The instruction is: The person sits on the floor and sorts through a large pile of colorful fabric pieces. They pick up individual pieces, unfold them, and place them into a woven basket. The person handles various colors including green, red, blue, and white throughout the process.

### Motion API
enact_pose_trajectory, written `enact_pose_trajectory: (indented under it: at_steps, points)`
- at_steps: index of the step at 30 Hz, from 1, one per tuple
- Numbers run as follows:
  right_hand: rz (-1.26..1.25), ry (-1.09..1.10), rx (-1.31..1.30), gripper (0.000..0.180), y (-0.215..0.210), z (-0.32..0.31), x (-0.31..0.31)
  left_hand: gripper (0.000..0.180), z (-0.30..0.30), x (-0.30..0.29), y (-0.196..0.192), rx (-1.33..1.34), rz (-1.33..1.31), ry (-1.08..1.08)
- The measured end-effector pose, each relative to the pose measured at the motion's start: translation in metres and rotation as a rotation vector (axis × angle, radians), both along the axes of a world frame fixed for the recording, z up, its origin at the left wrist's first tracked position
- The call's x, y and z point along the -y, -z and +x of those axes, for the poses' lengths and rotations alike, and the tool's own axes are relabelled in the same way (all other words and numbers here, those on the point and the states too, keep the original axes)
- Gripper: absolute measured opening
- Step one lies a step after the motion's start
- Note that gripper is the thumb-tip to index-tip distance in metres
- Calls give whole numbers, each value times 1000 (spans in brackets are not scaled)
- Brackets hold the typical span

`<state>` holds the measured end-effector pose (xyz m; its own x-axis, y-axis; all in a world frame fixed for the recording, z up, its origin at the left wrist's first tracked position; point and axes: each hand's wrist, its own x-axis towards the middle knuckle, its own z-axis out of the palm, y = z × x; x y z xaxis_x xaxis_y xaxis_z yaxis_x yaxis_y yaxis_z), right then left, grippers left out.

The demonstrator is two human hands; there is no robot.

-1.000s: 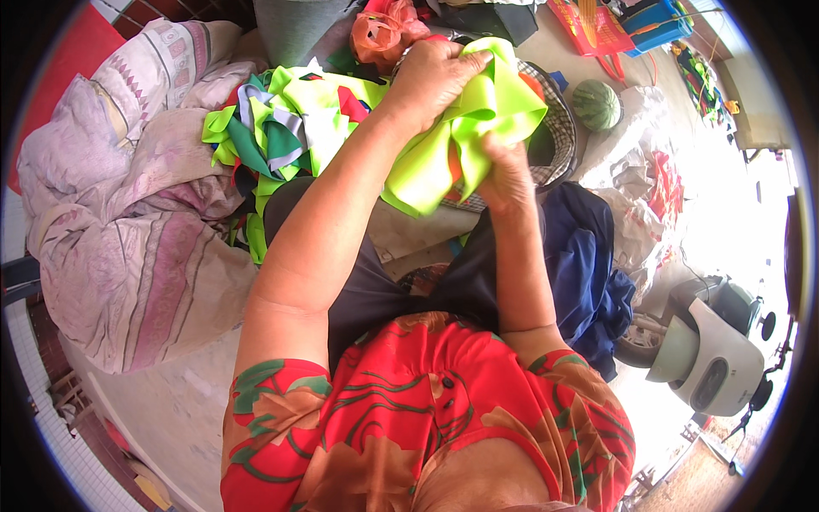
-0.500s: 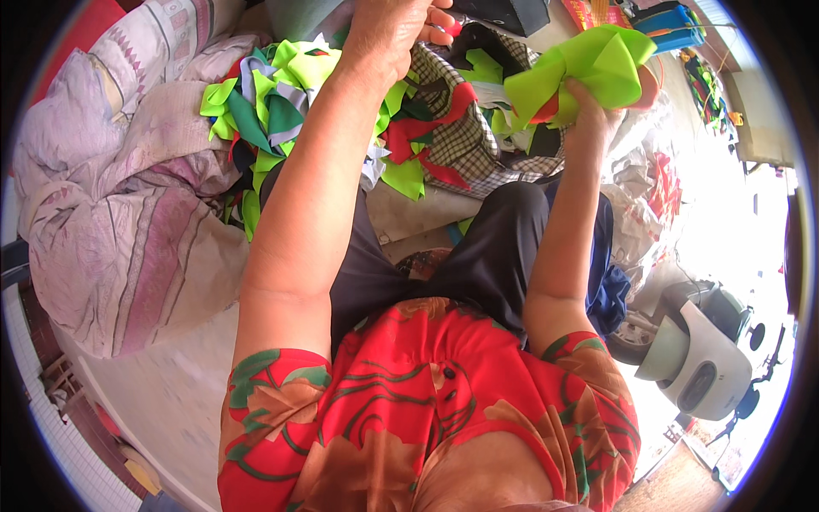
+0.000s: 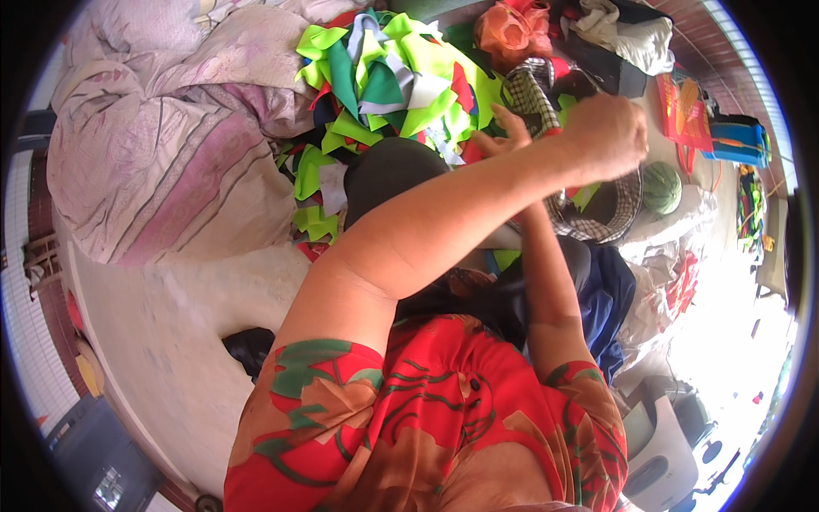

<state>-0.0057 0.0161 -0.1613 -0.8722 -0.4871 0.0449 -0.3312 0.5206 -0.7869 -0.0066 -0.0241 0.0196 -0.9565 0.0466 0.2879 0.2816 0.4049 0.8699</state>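
Observation:
My left hand (image 3: 604,141) is over the black-and-white checked cloth bag (image 3: 627,209), its forearm crossing above my right arm. Its fingers are curled closed, and what they hold, if anything, is hidden. Behind that forearm, my right hand (image 3: 507,135) has its fingers spread beside the heap of fabric scraps (image 3: 401,72). Nothing shows in it. Lime green, dark green, grey, white and red pieces make up the heap. A few lime green pieces also show inside the checked bag.
A pale pink-striped quilt (image 3: 171,171) is bunched at the left. An orange-red plastic bag (image 3: 512,34) is behind the scraps. A watermelon (image 3: 662,188) sits right of the checked bag, near red packets (image 3: 685,111) and white plastic bags (image 3: 653,294). A black bundle (image 3: 247,350) lies at lower left.
My left hand has swung right across my right arm. My right hand has moved left, and the lime green fabric pieces it held are gone from it. The view has shifted.

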Motion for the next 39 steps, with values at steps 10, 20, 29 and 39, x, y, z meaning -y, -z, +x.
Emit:
enact_pose_trajectory:
  at_steps: [10, 20, 29, 39]
  points:
    - [310, -315, -413, 71, 20, 13, 111, 16, 2, -9, -3, 27, -143, -38]
    - [-972, -182, 501, 28, -20, -33, 56, 18, 5, 7, -22, 99, -39, 0]
    - [-1688, 139, 813, 35, -60, -30, -56, 15, -9, 37, -19, -219, 201, -247]
    - [-1549, -72, 300, 22, -122, 21, -106, 56, 0, 40, -27, 481, 110, 247]
